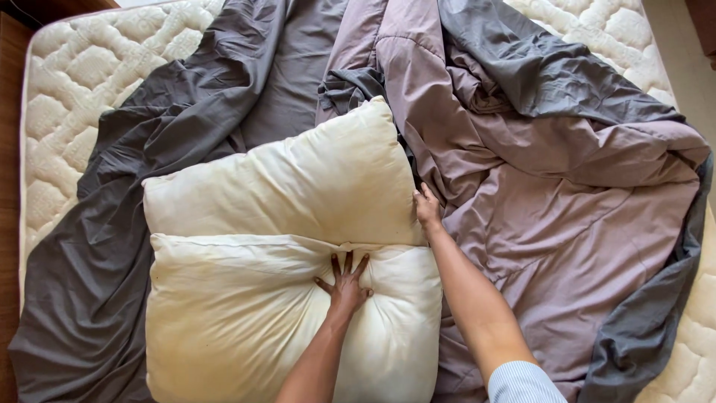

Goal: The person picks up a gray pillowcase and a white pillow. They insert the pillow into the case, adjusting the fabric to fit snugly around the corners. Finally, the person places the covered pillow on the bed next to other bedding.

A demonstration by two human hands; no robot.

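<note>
Pillows, two, cream and stained, lying one above the other on a bed. Near pillow pressed down at its upper edge by left hand, fingers spread wide, palm sunk into the stuffing, gripping nothing. Far pillow touched at its right lower corner by right hand, fingers bent over the edge; cannot tell whether pinching the fabric or only resting on it. Dark grey sheet rumpled beneath and to the left of both pillows. Mauve duvet heaped on the right, grey on its turned-over side. Quilted white mattress bare at the corners. Striped sleeve cut off at the lower edge. No containers in sight.
</note>
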